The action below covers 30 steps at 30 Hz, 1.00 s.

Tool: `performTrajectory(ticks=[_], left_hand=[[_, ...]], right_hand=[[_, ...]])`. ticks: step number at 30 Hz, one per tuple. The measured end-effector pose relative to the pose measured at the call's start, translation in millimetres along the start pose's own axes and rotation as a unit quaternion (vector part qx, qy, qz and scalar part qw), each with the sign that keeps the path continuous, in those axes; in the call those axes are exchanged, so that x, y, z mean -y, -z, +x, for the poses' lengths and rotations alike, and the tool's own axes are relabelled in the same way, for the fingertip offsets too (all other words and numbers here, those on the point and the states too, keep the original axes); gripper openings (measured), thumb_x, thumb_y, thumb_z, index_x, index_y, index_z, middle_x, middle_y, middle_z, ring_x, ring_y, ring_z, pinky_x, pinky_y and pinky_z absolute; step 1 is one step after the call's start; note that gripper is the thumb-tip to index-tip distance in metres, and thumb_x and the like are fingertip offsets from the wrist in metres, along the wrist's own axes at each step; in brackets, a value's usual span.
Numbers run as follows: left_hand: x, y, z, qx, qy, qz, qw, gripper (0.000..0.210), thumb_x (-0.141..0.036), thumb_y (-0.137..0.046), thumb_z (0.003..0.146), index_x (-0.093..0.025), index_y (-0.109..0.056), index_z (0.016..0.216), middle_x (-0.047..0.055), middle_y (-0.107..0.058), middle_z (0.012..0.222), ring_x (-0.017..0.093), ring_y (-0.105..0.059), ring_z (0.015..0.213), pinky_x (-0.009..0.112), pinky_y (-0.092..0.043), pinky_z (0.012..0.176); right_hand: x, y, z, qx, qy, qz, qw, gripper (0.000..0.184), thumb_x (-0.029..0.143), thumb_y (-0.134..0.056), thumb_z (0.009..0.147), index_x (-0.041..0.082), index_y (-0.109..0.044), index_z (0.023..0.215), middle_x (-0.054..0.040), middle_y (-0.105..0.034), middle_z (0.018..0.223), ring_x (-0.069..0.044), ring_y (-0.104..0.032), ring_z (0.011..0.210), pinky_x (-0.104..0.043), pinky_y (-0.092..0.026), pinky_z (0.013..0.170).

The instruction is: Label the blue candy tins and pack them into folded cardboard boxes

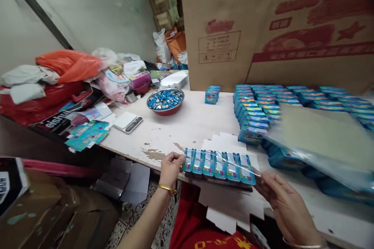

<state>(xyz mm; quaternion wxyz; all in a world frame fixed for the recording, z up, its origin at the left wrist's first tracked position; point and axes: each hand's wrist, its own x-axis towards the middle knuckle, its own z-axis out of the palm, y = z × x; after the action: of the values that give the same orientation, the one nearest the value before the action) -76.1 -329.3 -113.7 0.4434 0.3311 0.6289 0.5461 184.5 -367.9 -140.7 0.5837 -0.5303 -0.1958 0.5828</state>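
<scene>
A row of small blue printed packs (219, 165) lies at the table's front edge, with clear plastic film (253, 170) stretched across its top. My left hand (172, 166) is closed at the row's left end, thumb and finger pinching the film there. Past the right end, my right hand (282, 196) pinches the film's other side between thumb and fingers. White cut card sheets (224, 140) lie behind and below the row. To the right, a stack of clear plastic sheets (324, 132), blurred, rests over more blue packs.
Rows of blue boxes (251, 120) fill the right side before a large cardboard carton (228, 7). A metal bowl (168, 112) holds blue and silver discs. A small scale (127, 121), flattened blue cartons (87, 136) and plastic bags (67, 66) occupy the left.
</scene>
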Motion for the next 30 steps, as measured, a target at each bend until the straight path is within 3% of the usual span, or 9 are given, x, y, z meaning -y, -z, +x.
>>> performTrajectory(ticks=[3,8,13,19,24,30], left_hand=[[-23.5,31.2,34.9,-0.034,-0.043,0.005,0.998,0.033,-0.040,-0.078,0.048,-0.014,-0.059,0.055,-0.003,-0.054,0.054,0.006,-0.043,0.047,0.018,-0.034,0.042],[-60.7,94.5,124.0,-0.086,-0.077,0.027,0.993,0.033,-0.038,-0.080,0.043,-0.014,-0.059,0.055,-0.003,-0.052,0.050,0.005,-0.042,0.045,0.017,-0.031,0.039],[-61.4,134.9,207.4,-0.111,-0.055,0.040,0.992,0.038,-0.038,-0.081,0.037,-0.015,-0.054,0.053,-0.004,-0.051,0.048,0.006,-0.042,0.044,0.017,-0.032,0.040],[-42.1,143.0,279.6,-0.096,-0.022,0.034,0.995,0.042,-0.038,-0.081,0.036,-0.016,-0.051,0.055,-0.006,-0.049,0.046,0.006,-0.043,0.043,0.019,-0.034,0.043],[-45.9,137.2,329.7,-0.076,-0.013,0.043,0.996,0.039,-0.034,-0.080,0.035,-0.016,-0.054,0.057,-0.004,-0.054,0.050,0.009,-0.049,0.045,0.019,-0.033,0.044],[-56.6,126.8,356.8,-0.065,-0.008,0.048,0.997,0.035,-0.031,-0.078,0.038,-0.016,-0.055,0.058,-0.004,-0.055,0.051,0.008,-0.048,0.046,0.020,-0.034,0.047]], right_hand=[[-4.4,-52.8,17.1,0.056,0.021,0.001,0.998,0.037,0.049,-0.081,0.055,0.021,-0.060,0.067,0.0009,-0.066,0.076,-0.014,-0.063,0.073,-0.023,-0.055,0.068],[-31.7,-165.9,53.0,0.129,0.028,0.019,0.991,0.044,0.055,-0.078,0.055,0.022,-0.049,0.060,0.0011,-0.063,0.068,-0.015,-0.060,0.065,-0.028,-0.053,0.062],[-68.8,-246.0,93.3,0.144,0.020,0.047,0.988,0.054,0.064,-0.075,0.049,0.023,-0.041,0.057,0.0033,-0.057,0.059,-0.015,-0.056,0.059,-0.029,-0.051,0.059],[-86.6,-288.5,147.5,0.131,0.056,0.016,0.990,0.051,0.062,-0.073,0.053,0.023,-0.041,0.057,0.0063,-0.050,0.055,-0.012,-0.049,0.054,-0.025,-0.045,0.054],[-83.7,-312.4,182.8,0.121,0.059,0.028,0.991,0.050,0.061,-0.073,0.053,0.023,-0.040,0.058,0.0072,-0.050,0.056,-0.011,-0.049,0.055,-0.023,-0.043,0.053],[-80.6,-323.0,192.4,0.119,0.062,0.023,0.991,0.052,0.062,-0.073,0.052,0.024,-0.039,0.058,0.0072,-0.050,0.055,-0.011,-0.050,0.055,-0.024,-0.043,0.052]])
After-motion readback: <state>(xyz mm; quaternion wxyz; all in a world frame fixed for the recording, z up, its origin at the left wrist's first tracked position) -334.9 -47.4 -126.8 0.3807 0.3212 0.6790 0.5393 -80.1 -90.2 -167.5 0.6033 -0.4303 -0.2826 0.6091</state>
